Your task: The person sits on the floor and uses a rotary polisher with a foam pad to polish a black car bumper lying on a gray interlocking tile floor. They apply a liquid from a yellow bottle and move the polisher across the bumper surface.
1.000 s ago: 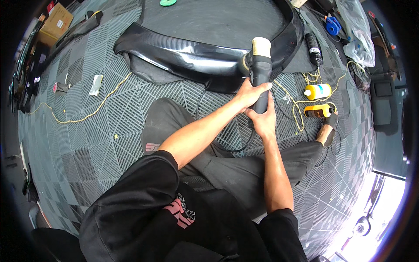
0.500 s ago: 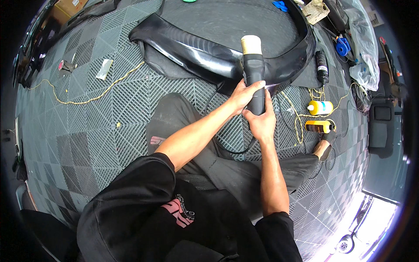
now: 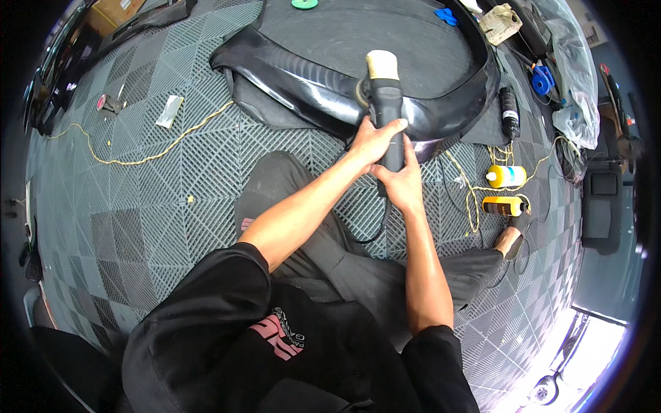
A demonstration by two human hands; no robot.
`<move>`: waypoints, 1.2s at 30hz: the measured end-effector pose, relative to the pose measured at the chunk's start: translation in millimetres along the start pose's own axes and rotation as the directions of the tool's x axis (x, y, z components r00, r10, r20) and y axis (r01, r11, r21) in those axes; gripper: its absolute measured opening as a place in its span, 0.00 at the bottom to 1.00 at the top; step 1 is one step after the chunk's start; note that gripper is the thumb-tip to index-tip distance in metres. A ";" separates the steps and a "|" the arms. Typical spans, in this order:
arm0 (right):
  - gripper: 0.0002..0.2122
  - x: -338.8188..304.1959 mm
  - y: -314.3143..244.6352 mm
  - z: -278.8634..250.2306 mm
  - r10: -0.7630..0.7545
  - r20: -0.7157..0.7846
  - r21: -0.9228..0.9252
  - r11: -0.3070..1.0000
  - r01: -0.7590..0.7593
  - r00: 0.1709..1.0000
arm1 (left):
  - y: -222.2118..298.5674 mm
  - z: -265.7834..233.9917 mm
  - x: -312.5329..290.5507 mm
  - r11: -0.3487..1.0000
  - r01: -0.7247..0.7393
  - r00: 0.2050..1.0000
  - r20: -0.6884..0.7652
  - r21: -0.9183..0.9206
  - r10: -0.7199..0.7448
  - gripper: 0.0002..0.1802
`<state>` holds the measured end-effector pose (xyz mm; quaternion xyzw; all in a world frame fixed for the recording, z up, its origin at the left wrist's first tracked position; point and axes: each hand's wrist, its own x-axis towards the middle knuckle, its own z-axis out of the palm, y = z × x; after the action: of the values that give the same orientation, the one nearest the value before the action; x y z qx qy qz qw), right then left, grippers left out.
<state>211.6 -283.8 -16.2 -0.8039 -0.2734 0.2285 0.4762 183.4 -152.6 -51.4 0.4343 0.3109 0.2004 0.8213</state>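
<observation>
A black polisher [image 3: 387, 103] with a cream-coloured end lies across a glossy black car bumper [image 3: 313, 88]. On its left side the edge of a round pad [image 3: 361, 93] shows against the bumper; the contact itself is mostly hidden. My left hand [image 3: 374, 143] is closed round the polisher's body from the left, thumb over the top. Lower down, my right hand [image 3: 405, 184] grips the same tool near its rear end, thumb and fingers on either side. A black power cord [image 3: 383, 219] hangs from that end and curves toward my crossed legs.
Right of the bumper lie a black bottle [image 3: 509, 112], a yellow-and-white bottle [image 3: 506, 176] and an orange-yellow bottle [image 3: 504, 206], among yellowish cord [image 3: 474, 199]. A blue cloth [image 3: 446, 16] and a green disc [image 3: 304, 3] are behind. Grey floor tiles [image 3: 165, 213] spread leftward.
The polisher and both hands have shifted left along the bumper, and the tool's side pad shows more now. The whole view has also moved slightly.
</observation>
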 end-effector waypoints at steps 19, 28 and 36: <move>0.35 22.4 45.8 -99.5 0.190 -0.122 -0.021 0.981 -0.194 0.974 | -33.1 82.7 43.7 0.902 -0.120 0.912 0.406 0.415 -0.065 0.29; 0.22 83.4 83.4 -173.3 0.255 -0.165 0.251 0.945 -0.209 0.953 | -42.1 51.1 15.0 0.844 0.024 0.860 0.419 0.536 -0.290 0.29; 0.24 59.4 100.1 -179.2 0.303 -0.141 0.428 0.877 -0.218 0.942 | -41.2 45.9 5.3 0.832 0.085 0.861 0.380 0.548 -0.338 0.31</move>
<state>390.6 -399.4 -32.5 -0.7360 -0.0583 0.2590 0.6227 221.0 -198.8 -68.0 0.6334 0.1959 -0.0939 0.7427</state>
